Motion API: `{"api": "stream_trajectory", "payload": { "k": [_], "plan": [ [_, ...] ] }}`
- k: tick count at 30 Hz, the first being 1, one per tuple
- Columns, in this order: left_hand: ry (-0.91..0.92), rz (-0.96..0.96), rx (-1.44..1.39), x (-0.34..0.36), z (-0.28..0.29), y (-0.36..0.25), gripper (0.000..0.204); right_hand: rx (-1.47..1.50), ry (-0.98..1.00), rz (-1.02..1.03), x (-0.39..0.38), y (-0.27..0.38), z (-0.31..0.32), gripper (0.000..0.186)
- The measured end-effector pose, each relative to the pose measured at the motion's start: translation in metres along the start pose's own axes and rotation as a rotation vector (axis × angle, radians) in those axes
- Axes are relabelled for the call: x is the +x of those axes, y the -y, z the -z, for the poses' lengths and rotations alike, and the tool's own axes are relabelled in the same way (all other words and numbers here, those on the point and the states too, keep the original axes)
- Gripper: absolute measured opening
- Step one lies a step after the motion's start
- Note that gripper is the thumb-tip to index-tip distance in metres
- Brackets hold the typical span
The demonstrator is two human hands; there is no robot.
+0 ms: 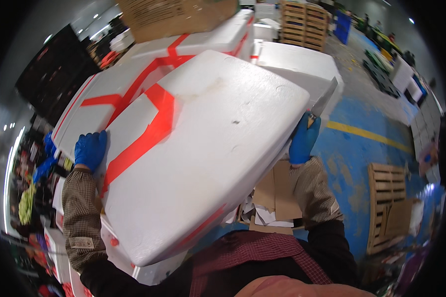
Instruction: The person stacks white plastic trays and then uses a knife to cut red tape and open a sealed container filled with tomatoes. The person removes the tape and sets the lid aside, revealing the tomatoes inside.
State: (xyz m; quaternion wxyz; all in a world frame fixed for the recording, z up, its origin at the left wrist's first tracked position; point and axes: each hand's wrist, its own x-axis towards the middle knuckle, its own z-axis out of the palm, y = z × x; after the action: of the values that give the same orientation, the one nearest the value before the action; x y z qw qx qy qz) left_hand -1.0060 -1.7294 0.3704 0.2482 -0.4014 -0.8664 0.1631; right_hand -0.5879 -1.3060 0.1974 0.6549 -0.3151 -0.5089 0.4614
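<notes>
A large white foam box (203, 148) with red tape lies at a slant across the middle, in front of other taped foam boxes (139, 54). My left hand (90, 148), in a blue glove, has its fingers curled on the left side of the front box. My right hand (305, 138), also gloved, is closed on the handle of a knife (323, 99), blade pointing up, against the box's right edge. Whether it also bears on the box is unclear.
A cardboard carton (178, 15) tops the rear boxes. Flattened cardboard (270, 190) lies below. Wooden pallets stand at the back (302, 24) and right (384, 208). A black crate stack (54, 74) is at upper left; the blue floor (349, 153) has a yellow line.
</notes>
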Motion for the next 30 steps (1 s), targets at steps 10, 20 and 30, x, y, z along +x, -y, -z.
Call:
{"api": "stream_trajectory", "payload": {
  "k": [10, 20, 30],
  "plan": [
    [0.179, 0.439, -0.020, -0.073, 0.053, -0.012, 0.049, 0.022, 0.344, -0.068, 0.055, -0.042, -0.128, 0.028],
    [-0.047, -0.068, -0.562, 0.003, 0.125, -0.106, 0.045, -0.851, 0.747, 0.114, 0.177, -0.016, -0.026, 0.045],
    [0.071, -0.434, -0.673, 0.128, 0.205, -0.308, 0.075, -0.024, 0.752, -0.143, 0.213, 0.071, 0.015, 0.021]
  ]
}}
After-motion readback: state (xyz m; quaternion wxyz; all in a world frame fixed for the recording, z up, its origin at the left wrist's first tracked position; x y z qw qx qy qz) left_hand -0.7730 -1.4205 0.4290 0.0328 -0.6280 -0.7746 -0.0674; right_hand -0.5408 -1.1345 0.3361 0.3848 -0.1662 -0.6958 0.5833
